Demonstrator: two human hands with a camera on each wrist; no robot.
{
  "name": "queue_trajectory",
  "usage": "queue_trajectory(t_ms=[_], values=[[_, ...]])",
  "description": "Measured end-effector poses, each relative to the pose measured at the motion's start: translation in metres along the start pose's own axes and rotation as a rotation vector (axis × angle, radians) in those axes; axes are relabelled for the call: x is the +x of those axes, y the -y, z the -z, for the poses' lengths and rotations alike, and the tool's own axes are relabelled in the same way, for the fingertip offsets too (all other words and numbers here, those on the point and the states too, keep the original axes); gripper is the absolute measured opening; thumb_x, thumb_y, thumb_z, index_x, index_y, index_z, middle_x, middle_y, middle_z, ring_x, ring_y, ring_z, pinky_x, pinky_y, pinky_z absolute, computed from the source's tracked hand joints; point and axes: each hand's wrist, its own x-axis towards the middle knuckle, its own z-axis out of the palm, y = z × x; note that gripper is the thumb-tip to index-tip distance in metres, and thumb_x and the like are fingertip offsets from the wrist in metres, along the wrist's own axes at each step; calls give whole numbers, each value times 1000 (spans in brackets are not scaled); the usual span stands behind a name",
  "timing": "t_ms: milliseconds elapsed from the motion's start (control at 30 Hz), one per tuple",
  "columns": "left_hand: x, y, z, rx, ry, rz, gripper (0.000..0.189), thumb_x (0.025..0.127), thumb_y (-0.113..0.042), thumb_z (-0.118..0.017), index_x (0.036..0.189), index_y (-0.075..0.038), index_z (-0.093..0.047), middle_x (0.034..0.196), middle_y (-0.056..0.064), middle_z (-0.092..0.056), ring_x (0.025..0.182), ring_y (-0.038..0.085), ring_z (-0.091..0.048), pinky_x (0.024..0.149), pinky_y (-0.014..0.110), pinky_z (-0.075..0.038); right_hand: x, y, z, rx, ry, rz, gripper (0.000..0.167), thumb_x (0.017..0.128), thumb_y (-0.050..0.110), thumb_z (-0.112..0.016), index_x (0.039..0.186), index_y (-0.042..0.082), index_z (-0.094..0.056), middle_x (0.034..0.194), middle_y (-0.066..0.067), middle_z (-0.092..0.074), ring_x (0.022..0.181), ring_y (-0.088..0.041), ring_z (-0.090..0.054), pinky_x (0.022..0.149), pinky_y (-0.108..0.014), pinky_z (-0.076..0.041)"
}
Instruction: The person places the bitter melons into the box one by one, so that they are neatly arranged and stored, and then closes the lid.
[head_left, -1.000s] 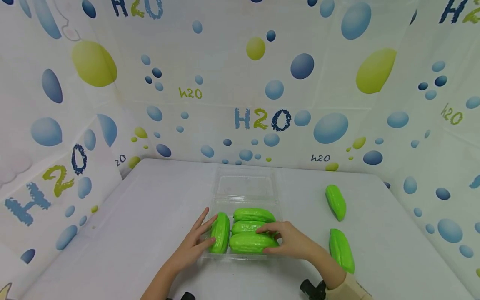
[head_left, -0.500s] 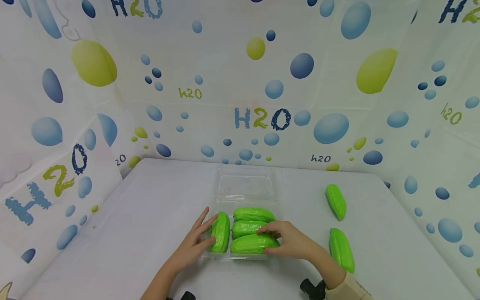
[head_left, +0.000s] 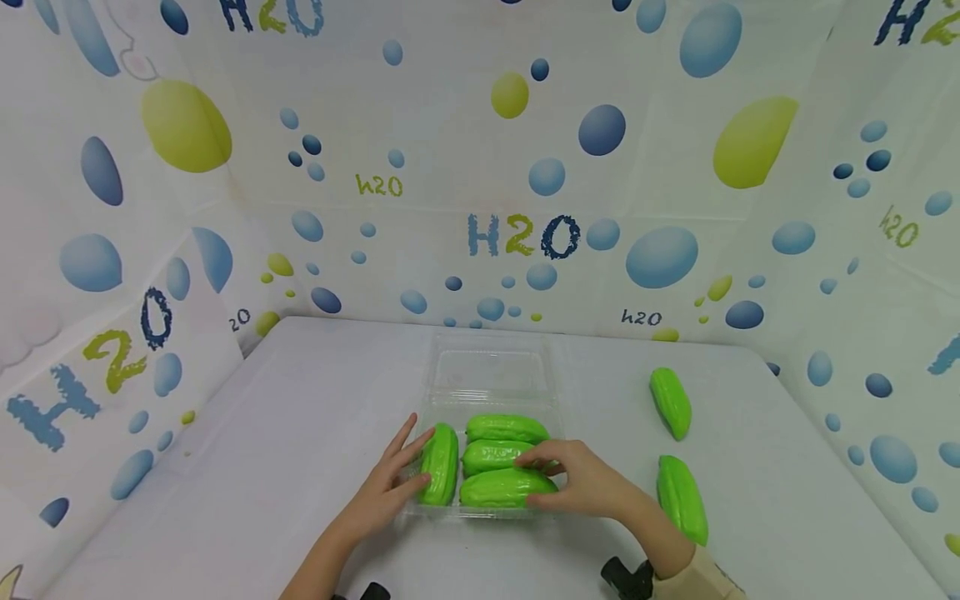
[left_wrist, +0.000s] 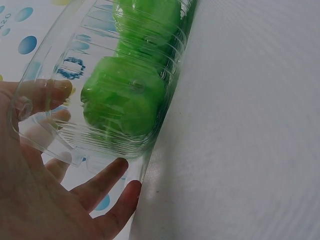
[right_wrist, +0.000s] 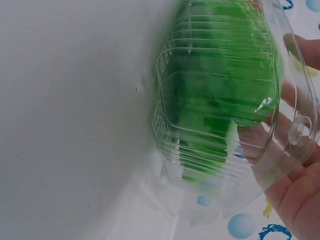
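Observation:
A clear plastic clamshell box (head_left: 480, 513) stands with its lid (head_left: 491, 375) folded back. Several bright green, ribbed cucumbers fill it: one upright cucumber (head_left: 440, 465) along the left side, and a back cucumber (head_left: 508, 428), a middle cucumber (head_left: 487, 456) and a front cucumber (head_left: 498, 489) lying crosswise. My right hand (head_left: 581, 482) holds the right end of the front cucumber, thumb on its near side, fingers bent over the top. With fingers spread, my left hand (head_left: 386, 492) rests at the box's left side, fingertips at the upright cucumber; the left wrist view shows fingers (left_wrist: 102, 182) outside the clear wall.
Two more green cucumbers lie on the white table (head_left: 300, 433) at the right: a far cucumber (head_left: 671, 403) and a near cucumber (head_left: 682, 500), partly behind the right forearm. A patterned white sheet (head_left: 420, 125) hangs behind and at both sides.
The front cucumber has shifted slightly to the right and tilted a little, its right end now farther back, under my right hand. My left hand has stayed put.

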Motion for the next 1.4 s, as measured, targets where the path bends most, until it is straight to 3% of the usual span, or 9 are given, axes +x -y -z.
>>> queue_trajectory(t_ms=[267, 433, 933, 1200, 1400], values=[[1, 1, -1, 2, -3, 8, 54, 88, -13, -59, 139, -12, -40, 153, 7, -6, 134, 38, -19, 82, 29, -46, -3, -6, 5, 19, -54, 57, 34, 79, 19, -72, 109, 3, -63, 104, -7, -64, 91, -18, -61, 76, -35, -51], [2, 3, -2, -2, -7, 11, 55, 88, -13, -59, 139, -13, -40, 153, 7, -5, 133, 38, -22, 77, 23, -45, -5, -8, 6, 8, -45, 38, 28, 80, 16, -71, 105, 4, -64, 99, -4, -64, 87, -14, -61, 75, -33, -51], [2, 0, -1, -6, -4, 8, 54, 88, -14, -59, 139, -13, -40, 153, 8, -5, 133, 38, -21, 75, 25, -45, -5, -9, 4, -68, -28, 4, 25, 78, 12, -71, 102, 6, -65, 96, 1, -64, 85, -10, -60, 77, -26, -49], [2, 0, -1, -23, 2, 2, 55, 88, -11, -59, 139, -11, -40, 153, 8, -4, 133, 38, -21, 71, 23, -46, -4, -10, 2, -104, -32, 56, 23, 78, 11, -71, 101, 6, -67, 94, 3, -64, 84, -9, -59, 76, -26, -50], [1, -1, 0, -36, 6, -6, 54, 88, -11, -59, 139, -10, -40, 153, 9, -4, 133, 38, -20, 73, 23, -46, -3, -7, 1, -118, -13, 50, 23, 78, 9, -71, 100, 10, -69, 92, 6, -63, 85, -9, -59, 76, -26, -49]])
